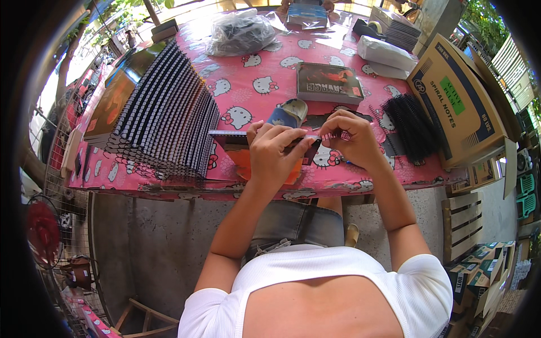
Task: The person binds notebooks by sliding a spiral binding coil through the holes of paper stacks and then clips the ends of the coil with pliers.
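Note:
A notebook [242, 160] with an orange and dark cover lies near the table's front edge, its bound edge turned away from me. My left hand [274, 151] is closed on that edge, thumb and fingers pinching it near its right end. Right at that corner, my right hand [354, 138] has its fingertips pinched together. Thin dark loops of a spiral coil [341, 135] show beneath its curled fingers; the exact grip is partly hidden. Just beyond the hands sits a blue and beige round-ended object [288, 112].
A tall stack of spiral notebooks [163, 112] stands left. Black loose coils [414, 127] lie right, beside a cardboard box [459, 101]. A notebook pile [329, 83] is ahead. Plastic bags [241, 32] and a white packet [386, 53] lie farther back. Another person's hands show at the far edge.

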A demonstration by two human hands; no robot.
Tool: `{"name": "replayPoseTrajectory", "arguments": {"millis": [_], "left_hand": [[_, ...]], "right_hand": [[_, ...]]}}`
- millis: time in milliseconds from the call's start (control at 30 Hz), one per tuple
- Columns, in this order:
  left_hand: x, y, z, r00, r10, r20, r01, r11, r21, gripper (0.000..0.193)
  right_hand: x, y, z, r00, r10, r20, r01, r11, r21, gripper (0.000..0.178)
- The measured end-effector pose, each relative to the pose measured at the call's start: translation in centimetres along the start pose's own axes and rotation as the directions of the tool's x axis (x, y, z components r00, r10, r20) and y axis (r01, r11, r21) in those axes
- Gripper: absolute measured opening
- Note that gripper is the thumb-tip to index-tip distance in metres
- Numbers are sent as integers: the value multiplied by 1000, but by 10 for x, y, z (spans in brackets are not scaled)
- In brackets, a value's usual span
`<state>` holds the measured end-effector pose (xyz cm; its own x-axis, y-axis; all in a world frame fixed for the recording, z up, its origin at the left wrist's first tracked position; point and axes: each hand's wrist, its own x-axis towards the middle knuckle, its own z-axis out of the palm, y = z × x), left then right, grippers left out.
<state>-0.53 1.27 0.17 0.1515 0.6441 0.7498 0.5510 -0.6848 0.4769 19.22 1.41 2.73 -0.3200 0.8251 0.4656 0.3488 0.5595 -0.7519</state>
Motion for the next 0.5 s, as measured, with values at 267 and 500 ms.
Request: {"name": "replayPoseTrajectory", "arguments": {"millis": [267, 500], "left_hand": [[-2, -2, 4, 999, -16, -34, 17, 1000, 21, 21], [-1, -4, -9, 1000, 6, -22, -2, 988, 152, 27]], "right_hand": [[-6, -6, -1, 981, 185, 51, -185, 983, -2, 19], [-16, -6, 3, 999, -50, 16, 52, 933, -356, 23]]}}
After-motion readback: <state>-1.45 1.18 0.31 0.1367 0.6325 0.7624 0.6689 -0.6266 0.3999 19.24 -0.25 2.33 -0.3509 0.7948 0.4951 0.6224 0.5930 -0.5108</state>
